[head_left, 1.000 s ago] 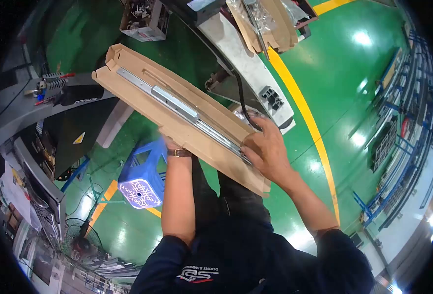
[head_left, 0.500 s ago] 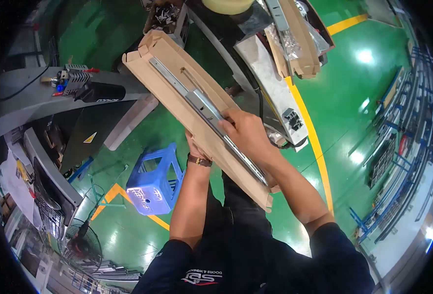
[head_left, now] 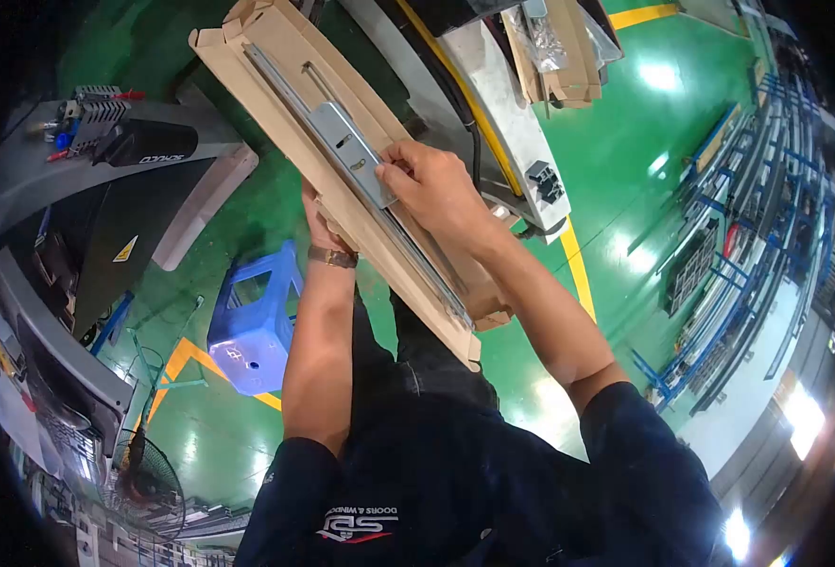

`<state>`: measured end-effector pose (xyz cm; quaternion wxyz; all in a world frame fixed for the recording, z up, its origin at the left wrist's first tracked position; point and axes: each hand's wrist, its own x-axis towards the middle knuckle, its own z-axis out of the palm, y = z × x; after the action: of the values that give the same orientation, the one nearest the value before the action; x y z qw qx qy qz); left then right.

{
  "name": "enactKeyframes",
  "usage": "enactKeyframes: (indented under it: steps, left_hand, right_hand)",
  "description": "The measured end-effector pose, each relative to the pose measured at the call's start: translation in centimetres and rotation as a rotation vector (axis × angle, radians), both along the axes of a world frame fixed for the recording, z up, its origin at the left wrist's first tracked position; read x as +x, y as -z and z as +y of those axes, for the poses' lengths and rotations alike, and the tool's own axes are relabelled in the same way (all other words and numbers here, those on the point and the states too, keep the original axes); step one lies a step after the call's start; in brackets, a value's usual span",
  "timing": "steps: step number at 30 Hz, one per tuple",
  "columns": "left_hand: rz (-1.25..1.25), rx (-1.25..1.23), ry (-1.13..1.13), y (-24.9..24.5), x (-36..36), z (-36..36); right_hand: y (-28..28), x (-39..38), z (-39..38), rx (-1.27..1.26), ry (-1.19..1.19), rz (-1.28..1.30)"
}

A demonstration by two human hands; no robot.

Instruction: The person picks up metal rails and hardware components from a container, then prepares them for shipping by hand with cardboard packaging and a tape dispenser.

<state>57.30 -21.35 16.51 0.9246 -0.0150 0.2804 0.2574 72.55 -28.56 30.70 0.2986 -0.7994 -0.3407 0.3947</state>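
A long, open cardboard box [head_left: 346,87] lies slantwise in front of me, held off the floor. My left hand [head_left: 320,222] grips its left side from beneath, with most of the fingers hidden by the cardboard. Inside runs a long, thin metal rail [head_left: 274,71]. Against the rail is a grey slotted metal plate [head_left: 353,159] with rounded corners. My right hand [head_left: 436,189] reaches in from the right and pinches the plate's near end between thumb and fingers. A second thin rod [head_left: 321,77] lies along the box's right side.
A blue plastic stool [head_left: 252,331] stands left of my legs. Grey machine parts [head_left: 205,189] are on the left. To the right is a light bench [head_left: 502,85] with a black part [head_left: 545,182]; beyond it stand racks of long profiles [head_left: 710,312]. Another open carton [head_left: 568,57] is at the top.
The view has shifted, and the box now sits further up and left. The slotted plate's broad face has turned more towards me, with my right hand still at its near end.
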Motion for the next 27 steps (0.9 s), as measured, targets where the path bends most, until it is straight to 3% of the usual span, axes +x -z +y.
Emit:
enactKeyframes:
  steps: [7,14,17,25,26,27]
  left_hand:
    - [-0.057,-0.095,-0.008,0.1,-1.2,0.8]
    - [0.013,-0.045,0.002,-0.1,-1.6,0.7]
    - [0.151,-0.017,-0.001,-0.7,-1.3,0.8]
    - [-0.042,-0.139,-0.04,-1.5,-2.0,0.9]
    - [0.005,-0.033,-0.022,-2.4,-2.4,0.7]
    - [-0.125,-0.093,-0.038,-2.3,-2.6,0.7]
  right_hand:
    - [0.5,-1.0,0.6,-0.005,-0.003,0.022]
    - [1.0,-1.7,0.4,-0.006,0.029,0.041]
    - [0.5,-2.3,0.9,-0.005,0.019,-0.026]
    - [1.7,-5.0,0.5,0.122,0.012,-0.232]
    - [1.7,-5.3,0.6,0.105,0.001,-0.26]
    - [1.5,-5.6,0.8,0.11,-0.008,-0.261]
